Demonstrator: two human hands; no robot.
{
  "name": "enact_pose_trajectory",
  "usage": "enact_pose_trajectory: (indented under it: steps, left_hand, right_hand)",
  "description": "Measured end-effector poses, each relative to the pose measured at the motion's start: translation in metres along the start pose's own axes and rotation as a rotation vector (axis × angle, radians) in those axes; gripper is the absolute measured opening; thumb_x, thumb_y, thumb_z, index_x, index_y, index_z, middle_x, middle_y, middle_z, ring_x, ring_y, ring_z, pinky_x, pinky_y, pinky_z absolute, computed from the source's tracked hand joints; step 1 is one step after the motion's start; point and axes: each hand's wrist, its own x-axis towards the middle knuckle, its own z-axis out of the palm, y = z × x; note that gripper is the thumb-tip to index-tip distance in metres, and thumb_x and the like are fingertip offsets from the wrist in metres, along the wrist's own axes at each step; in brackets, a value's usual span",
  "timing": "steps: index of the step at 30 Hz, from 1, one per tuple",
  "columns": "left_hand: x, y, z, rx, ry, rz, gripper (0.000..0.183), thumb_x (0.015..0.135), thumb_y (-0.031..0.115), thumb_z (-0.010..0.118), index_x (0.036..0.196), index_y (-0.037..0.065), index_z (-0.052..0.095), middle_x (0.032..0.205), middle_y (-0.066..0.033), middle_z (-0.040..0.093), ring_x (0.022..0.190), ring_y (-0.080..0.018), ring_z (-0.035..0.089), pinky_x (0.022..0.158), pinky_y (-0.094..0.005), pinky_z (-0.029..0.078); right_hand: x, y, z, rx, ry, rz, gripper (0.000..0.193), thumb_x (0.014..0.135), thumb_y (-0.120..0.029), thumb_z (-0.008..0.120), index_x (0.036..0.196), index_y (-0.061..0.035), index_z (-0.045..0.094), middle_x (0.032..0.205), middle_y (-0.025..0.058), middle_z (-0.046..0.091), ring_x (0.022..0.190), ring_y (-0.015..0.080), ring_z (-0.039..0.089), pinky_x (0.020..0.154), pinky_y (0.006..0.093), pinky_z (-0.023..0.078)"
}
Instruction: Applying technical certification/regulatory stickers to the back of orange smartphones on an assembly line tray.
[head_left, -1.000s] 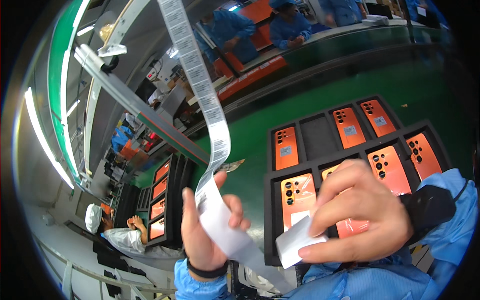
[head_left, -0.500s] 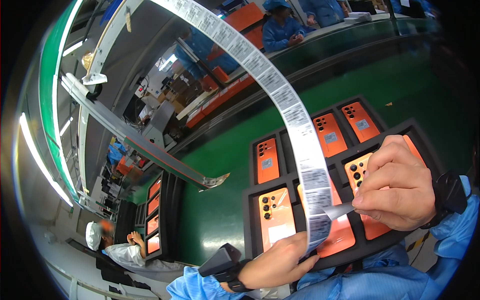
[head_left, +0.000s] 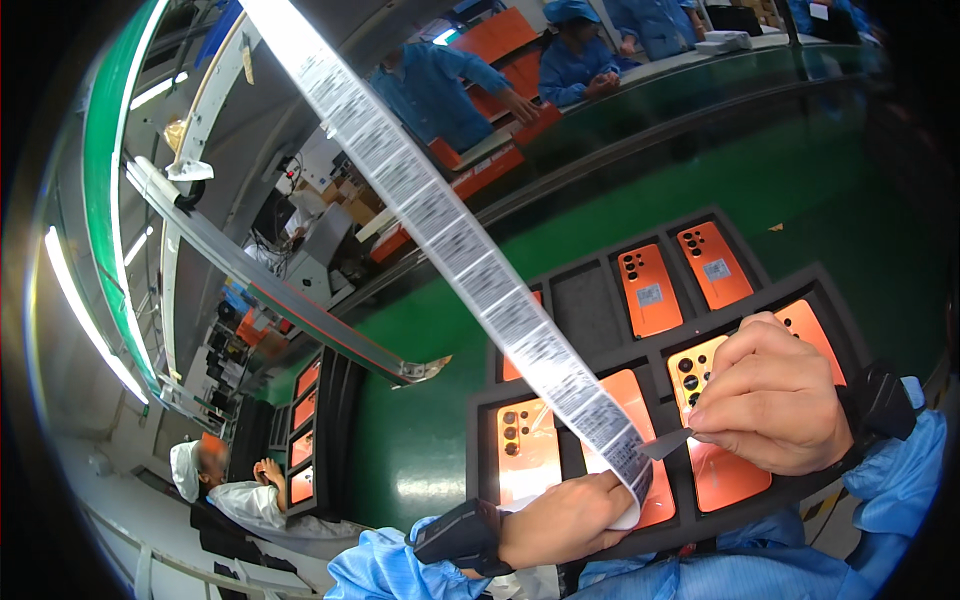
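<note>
In the head view, the left hand comes in from the lower left, back upward, wrist low above the near edge of a black foam tray. Its fingers are drawn together on the curled lower end of a long white label strip, which slants down from the upper left over an orange phone in the tray's near row. The right hand comes in from the lower right, knuckles raised and fingers bent, above the next orange phone to the right. Its thumb and forefinger pinch a small grey-white flap, pointing left to the strip's edge; whether they touch is unclear.
</note>
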Motion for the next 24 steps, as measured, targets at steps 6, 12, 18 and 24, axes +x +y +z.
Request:
enact_pose_trajectory:
  steps: [6,12,18,24]
  left_hand:
    - [-0.005,0.001,0.007,0.051,0.057,0.079,0.042,0.066,0.010,0.070,0.102,-0.001,0.052,0.099,-0.0166,0.054,0.093,-0.0323,0.058,0.079,-0.0393,0.048]
    - [-0.004,-0.016,-0.002,0.178,-0.048,0.195,0.035,0.067,0.005,0.060,0.100,-0.002,0.053,0.101,-0.0201,0.055,0.091,-0.0345,0.057,0.081,-0.0387,0.047]
    - [-0.010,-0.012,0.001,0.375,0.019,0.211,0.011,0.069,0.007,0.056,0.075,-0.002,0.059,0.081,-0.0159,0.057,0.075,-0.0277,0.060,0.063,-0.0373,0.050]
    - [-0.007,-0.012,-0.015,0.364,-0.035,0.204,0.020,0.070,0.007,0.056,0.087,-0.004,0.057,0.084,-0.0153,0.057,0.076,-0.0274,0.061,0.067,-0.0365,0.050]
  right_hand:
    - [-0.008,0.003,-0.005,0.067,-0.037,0.090,0.022,0.060,-0.007,0.078,0.078,-0.0068,0.066,0.073,0.0031,0.062,0.070,0.0216,0.055,0.059,0.0306,0.041]
    - [-0.004,0.006,-0.004,0.112,-0.057,0.104,0.018,0.065,0.000,0.075,0.080,-0.0043,0.065,0.077,0.0050,0.063,0.073,0.0210,0.056,0.062,0.0306,0.045]
    - [-0.005,0.011,-0.006,0.124,-0.060,0.136,0.017,0.067,0.003,0.073,0.082,-0.0014,0.065,0.075,0.0076,0.063,0.068,0.0209,0.057,0.061,0.0302,0.045]
    - [-0.011,0.027,-0.001,0.161,-0.082,0.232,0.017,0.070,0.005,0.069,0.086,0.0009,0.065,0.076,0.0087,0.062,0.068,0.0187,0.058,0.061,0.0285,0.044]
